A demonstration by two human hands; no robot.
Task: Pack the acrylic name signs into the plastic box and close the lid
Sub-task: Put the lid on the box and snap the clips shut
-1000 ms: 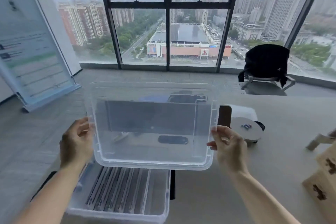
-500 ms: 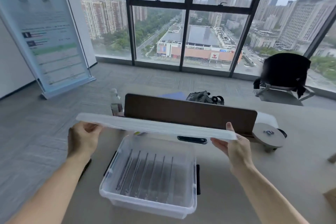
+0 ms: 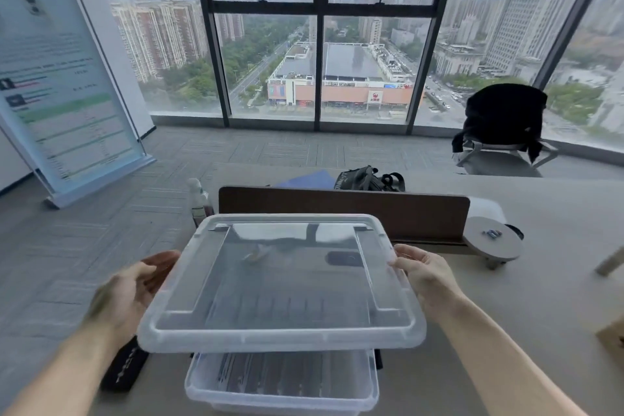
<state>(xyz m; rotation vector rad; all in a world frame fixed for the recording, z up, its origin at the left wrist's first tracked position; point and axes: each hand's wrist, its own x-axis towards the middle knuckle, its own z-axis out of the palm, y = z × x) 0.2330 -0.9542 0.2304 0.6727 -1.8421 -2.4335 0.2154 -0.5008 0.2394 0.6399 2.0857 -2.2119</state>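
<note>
Within the last second the clear rectangular plastic lid (image 3: 280, 284) has swung from upright to nearly flat, and it now hovers just above the clear plastic storage box (image 3: 280, 397) at the near edge of the grey worktop (image 3: 540, 280); only lowering and pressing seem left. The right hand (image 3: 425, 277) grips the lid's right edge, while the left hand (image 3: 135, 294) is blurred at its left edge, so I cannot tell whether its fingers clasp it. Inside the box the acrylic name signs (image 3: 287, 378) sit in a close row.
</note>
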